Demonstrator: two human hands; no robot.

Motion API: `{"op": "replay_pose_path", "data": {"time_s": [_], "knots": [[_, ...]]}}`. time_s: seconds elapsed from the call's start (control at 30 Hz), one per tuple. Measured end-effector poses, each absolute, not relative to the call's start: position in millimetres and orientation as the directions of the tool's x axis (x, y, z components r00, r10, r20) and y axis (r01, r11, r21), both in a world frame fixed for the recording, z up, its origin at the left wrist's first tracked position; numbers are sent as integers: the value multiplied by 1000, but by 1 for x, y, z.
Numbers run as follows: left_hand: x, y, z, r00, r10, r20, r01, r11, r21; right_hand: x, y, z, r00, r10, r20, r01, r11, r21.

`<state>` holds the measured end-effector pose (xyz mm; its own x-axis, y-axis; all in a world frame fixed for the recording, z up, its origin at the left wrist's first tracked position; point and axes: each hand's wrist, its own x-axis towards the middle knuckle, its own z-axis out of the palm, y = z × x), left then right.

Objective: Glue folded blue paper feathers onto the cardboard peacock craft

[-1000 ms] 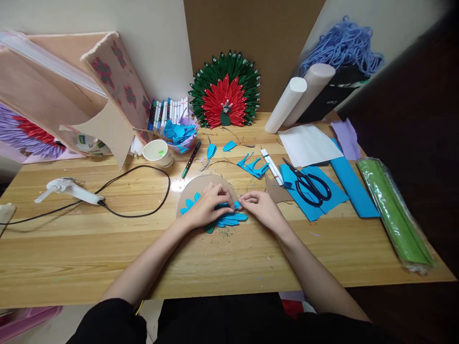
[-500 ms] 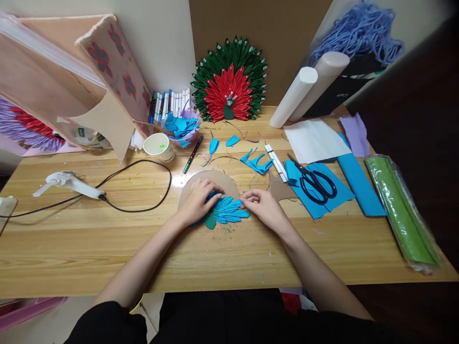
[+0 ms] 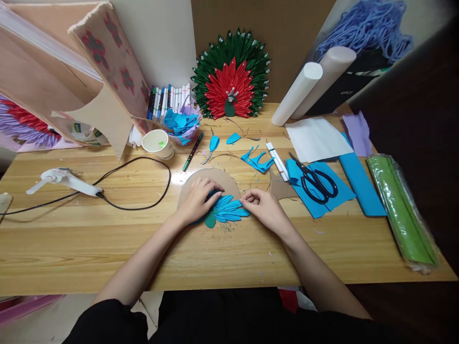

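L hand (image 3: 198, 198) lies across the cardboard disc (image 3: 224, 177) on the desk (image 3: 229, 260); can't tell if it's gripping. R hand (image 3: 262, 209) pinches a blue paper petal (image 3: 232, 204) by its tip, nr disc's right side. Best: press base firmly, pinch lightly, avoid creases. Qty: 1 pr scissors (image 3: 319, 185), 1 paper cup (image 3: 158, 145), 2 white rolls (image 3: 297, 94).

Two hands, a left hand (image 3: 199, 198) and a right hand (image 3: 263, 205); one disc (image 3: 224, 177).
Two loose petals (image 3: 214, 143), those on the disc overlapping too much to count; two petal fans (image 3: 231, 71); two tubes (image 3: 297, 93); two white markers (image 3: 277, 162), plus a row of markers (image 3: 175, 100) numbering over ten; one each of pen (image 3: 192, 152), scissors (image 3: 307, 172), cup (image 3: 164, 153), glue gun (image 3: 73, 181), white sheet (image 3: 315, 139), lilac piece (image 3: 356, 134), green pack (image 3: 401, 210) and yarn heap (image 3: 366, 31).
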<state>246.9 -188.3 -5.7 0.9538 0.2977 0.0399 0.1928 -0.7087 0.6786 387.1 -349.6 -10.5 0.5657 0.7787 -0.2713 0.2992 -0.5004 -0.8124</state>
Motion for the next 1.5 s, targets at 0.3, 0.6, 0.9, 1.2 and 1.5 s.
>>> {"op": "replay_pose_path", "data": {"time_s": [0.3,0.6,0.9,1.2,1.5], "knots": [[247,-188,-7,955,296,30,201,-716,668,385,-349,-9,587,775,-234,345,-501,-794],[246,-187,-7,960,278,36,183,-721,668,385,-345,-10,575,781,-242,344,-500,-795],[247,-187,-9,963,268,42,174,-729,662,387,-342,-9,557,798,-232,382,-494,-781],[241,-191,3,975,212,63,139,-811,568,391,-343,-7,547,807,-222,362,-467,-806],[231,-209,10,999,-3,51,-30,-845,533,393,-343,-13,530,827,-187,366,-423,-829]]}}
